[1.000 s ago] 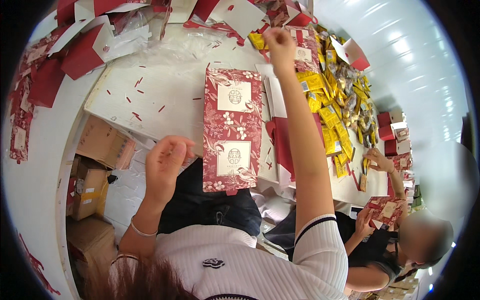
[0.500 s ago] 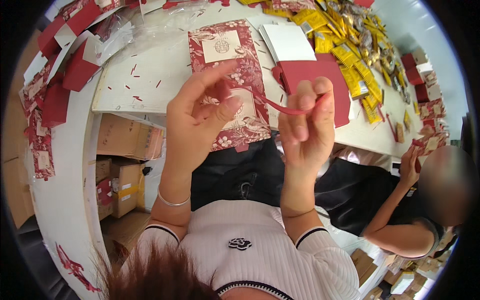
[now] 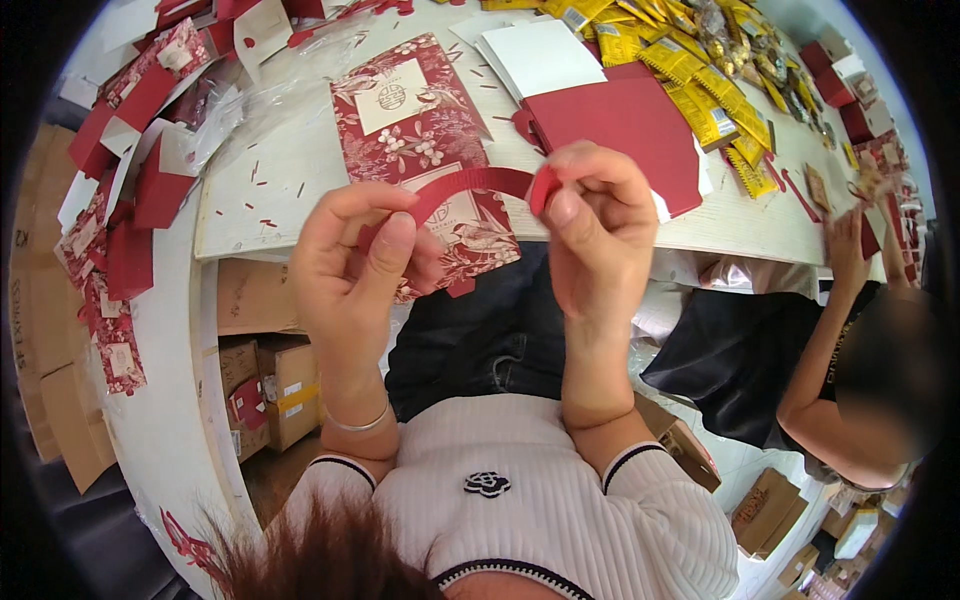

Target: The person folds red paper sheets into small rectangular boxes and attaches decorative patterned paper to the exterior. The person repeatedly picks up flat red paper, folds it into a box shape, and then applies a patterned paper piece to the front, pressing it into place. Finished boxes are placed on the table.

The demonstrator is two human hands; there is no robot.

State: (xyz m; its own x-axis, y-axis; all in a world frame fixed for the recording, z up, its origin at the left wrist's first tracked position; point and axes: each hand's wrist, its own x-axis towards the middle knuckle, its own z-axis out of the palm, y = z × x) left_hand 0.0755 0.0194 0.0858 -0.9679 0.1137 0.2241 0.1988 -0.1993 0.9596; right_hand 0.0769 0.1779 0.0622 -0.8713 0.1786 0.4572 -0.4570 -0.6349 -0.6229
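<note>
Between my hands a narrow red ribbon strip [image 3: 478, 180] bends upward in an arch. My left hand [image 3: 365, 250] pinches its left end between thumb and fingers. The other end sits in the closed fingertips of my right hand [image 3: 600, 215]. Under the strip lies a flat red-and-cream printed box blank [image 3: 425, 130] with flowers and birds, its near end at the table edge and partly covered by my left hand. To its right are a stack of plain red card sheets [image 3: 620, 125] and white card sheets [image 3: 540, 55].
Yellow packets [image 3: 705, 105] are heaped at the far right of the white table [image 3: 270, 220]. Folded red boxes [image 3: 155, 180] crowd the left, beside clear plastic wrap [image 3: 225, 120]. Small red scraps dot the tabletop. A co-worker [image 3: 840, 350] sits at the right, hands raised near boxes. Cartons [image 3: 285, 390] stand below.
The strip, which sagged between my hands, now arches upward. My left hand has shifted left and lower; my right hand has turned at its end. The co-worker's hands have moved up.
</note>
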